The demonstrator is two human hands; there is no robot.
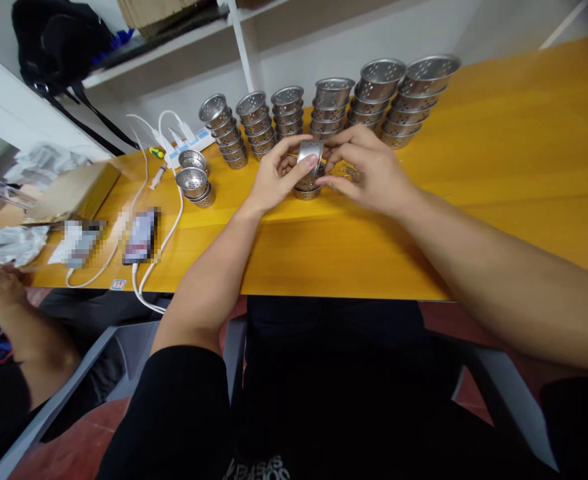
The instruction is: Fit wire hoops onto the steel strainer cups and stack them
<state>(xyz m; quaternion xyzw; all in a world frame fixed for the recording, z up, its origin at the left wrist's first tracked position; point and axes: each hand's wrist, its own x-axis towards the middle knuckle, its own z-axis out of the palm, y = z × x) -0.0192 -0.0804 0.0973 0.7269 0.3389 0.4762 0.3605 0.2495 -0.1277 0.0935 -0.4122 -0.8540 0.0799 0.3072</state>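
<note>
My left hand [277, 175] is closed on a small perforated metal cup [312, 151], its thumb pressed across the shiny side. From the right, my right hand [367, 163] has its fingers and thumb curled at the same cup's side, and they appear to touch it. Directly under the held cup, another perforated cup [307, 194] rests on the table, partly hidden. Thin, wire-like bits [349, 172] show beneath my right hand, too small to make out. Just behind my hands rises a stack of metal cups [331, 100].
More cup stacks [431, 87] line the back of the yellow table [524, 147]. A few loose cups [193, 180] stand left, near a white power strip [194, 143] with cables. Further left are a charging phone [141, 237], a cardboard box [74, 190] and another person's hand [1, 287].
</note>
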